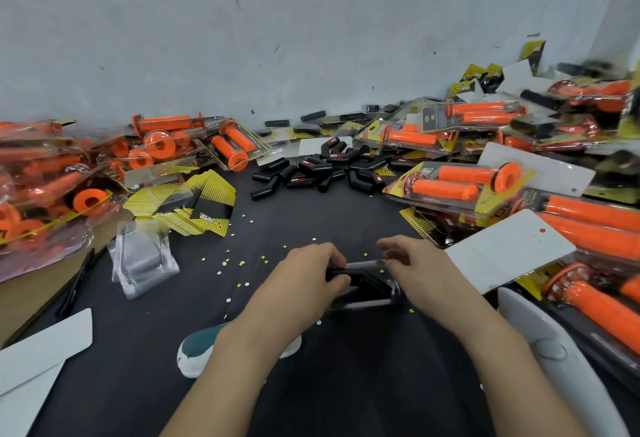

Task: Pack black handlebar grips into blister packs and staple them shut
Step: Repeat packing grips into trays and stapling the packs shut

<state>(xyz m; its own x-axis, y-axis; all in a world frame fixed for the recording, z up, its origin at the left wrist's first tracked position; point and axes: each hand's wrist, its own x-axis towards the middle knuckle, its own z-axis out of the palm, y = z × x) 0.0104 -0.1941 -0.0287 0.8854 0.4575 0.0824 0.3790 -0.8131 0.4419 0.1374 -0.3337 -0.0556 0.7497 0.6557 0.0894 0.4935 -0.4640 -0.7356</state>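
Well, closest to me, one teal-and-white object [197, 350] lies under my left forearm, and two white cards [45, 346] overlap at my lower left. Just past them are my two hands. My left hand [308, 277] is curled round one black grip [367, 282], holding it in the one clear blister pack [367, 302], which lies flat on the black tabletop [311, 225]. My right hand [419, 272] has its fingers bent at the pack's far right edge; whether they pinch it I cannot tell. Left of my hands sits one stack of empty clear blisters [142, 260]. Small yellow and white paper dots [227, 261], too many to count, speckle the surface. Farther on lies one fanned pile of yellow-and-black cards [197, 201], then one heap of loose black grips [322, 169], well over a dozen. One bank of packed orange grips [152, 145] rises at its left and another [460, 183] at its right. Behind everything stands a scuffed pale grey wall [311, 38].
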